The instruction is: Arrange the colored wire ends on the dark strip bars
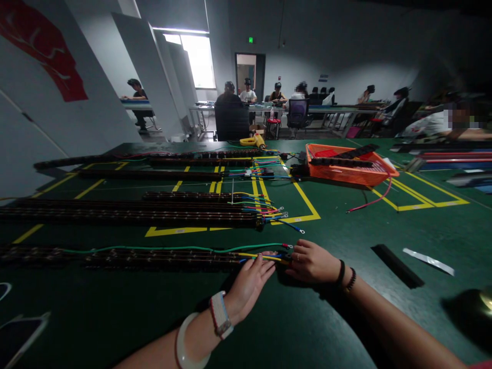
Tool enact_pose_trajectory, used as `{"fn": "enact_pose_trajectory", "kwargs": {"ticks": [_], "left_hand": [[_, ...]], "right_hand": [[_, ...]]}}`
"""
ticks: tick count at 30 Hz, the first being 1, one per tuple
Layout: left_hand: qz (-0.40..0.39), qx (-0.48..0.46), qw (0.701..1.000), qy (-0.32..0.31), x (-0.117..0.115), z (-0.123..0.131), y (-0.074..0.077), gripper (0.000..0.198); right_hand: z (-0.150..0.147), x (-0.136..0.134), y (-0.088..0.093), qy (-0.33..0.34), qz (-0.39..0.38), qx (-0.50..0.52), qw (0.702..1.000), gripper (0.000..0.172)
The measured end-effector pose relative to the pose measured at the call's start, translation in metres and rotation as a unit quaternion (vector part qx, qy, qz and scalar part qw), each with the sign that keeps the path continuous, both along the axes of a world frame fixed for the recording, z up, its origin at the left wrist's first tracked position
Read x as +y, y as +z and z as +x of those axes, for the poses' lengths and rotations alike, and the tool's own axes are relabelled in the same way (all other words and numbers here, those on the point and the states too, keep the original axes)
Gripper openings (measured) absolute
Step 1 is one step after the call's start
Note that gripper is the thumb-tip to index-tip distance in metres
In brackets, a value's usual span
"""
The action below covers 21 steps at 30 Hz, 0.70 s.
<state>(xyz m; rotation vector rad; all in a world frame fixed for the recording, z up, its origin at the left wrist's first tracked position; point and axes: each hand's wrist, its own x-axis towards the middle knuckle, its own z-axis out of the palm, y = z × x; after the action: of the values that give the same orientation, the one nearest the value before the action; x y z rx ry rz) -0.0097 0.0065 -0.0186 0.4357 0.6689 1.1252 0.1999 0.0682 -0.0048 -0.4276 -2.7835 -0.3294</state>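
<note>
A long dark wire harness lies along the near side of the table, with yellow and blue wires coming out of its right end. My left hand is at that end, its fairly straight fingers around the yellow wires. Just to the right, my right hand has its fingers curled closed on the wire ends, whose tips it mostly hides. A green wire runs along the top of the harness to a ring terminal beside my right fingers.
More harnesses lie beyond, with loose coloured wire ends. An orange basket holds dark pieces; a yellow heat gun lies behind. At right are a black strip and a silvery strip. People sit at tables farther back.
</note>
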Motion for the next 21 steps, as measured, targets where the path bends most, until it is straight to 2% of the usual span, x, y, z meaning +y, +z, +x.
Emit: {"fn": "enact_pose_trajectory", "kwargs": {"ticks": [3,8,14,21], "left_hand": [[-0.017,0.006,1.000,0.006,0.000,0.000,0.002,0.016],[-0.019,0.011,1.000,0.008,0.000,0.001,0.004,0.015],[-0.008,0.024,1.000,0.005,-0.002,0.001,0.005,0.018],[-0.005,0.035,0.999,0.002,-0.002,0.001,0.002,0.020]], "right_hand": [[0.001,0.001,-0.002,-0.002,0.014,0.028,0.999,0.027],[0.006,0.005,0.000,-0.096,0.015,0.119,0.988,0.031],[0.001,0.010,-0.007,-0.170,-0.083,0.098,0.977,0.037],[-0.005,0.018,-0.017,-0.240,-0.098,0.097,0.961,0.042]]}}
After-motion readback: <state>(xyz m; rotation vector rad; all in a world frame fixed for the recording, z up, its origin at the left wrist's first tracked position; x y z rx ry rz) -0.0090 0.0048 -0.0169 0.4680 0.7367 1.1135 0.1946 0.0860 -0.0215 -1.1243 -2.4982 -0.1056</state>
